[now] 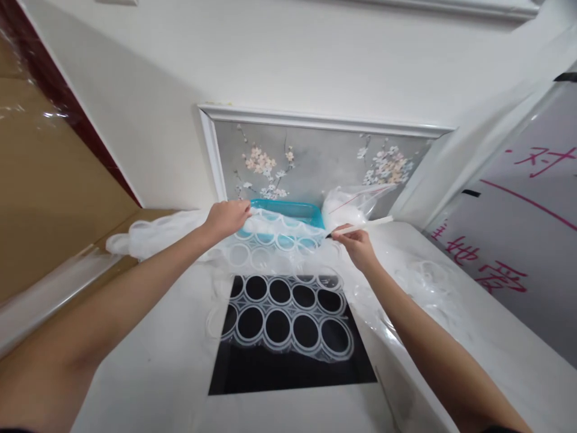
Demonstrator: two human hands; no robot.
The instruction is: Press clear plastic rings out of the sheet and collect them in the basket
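A translucent plastic sheet with rows of white-rimmed circles lies partly over a black rectangular mat and rises at its far edge in front of a blue tray. My left hand is closed on the sheet's upper left edge, beside the tray. At the sheet's upper right corner, my right hand pinches a thin white stick-like tool with a dark tip. The tip is close to the sheet; whether it touches cannot be made out.
Bunched translucent sheeting lies at the left, beside cardboard. A clear bag with white contents stands behind my right hand. Loose clear plastic covers the right side, near a board with red writing.
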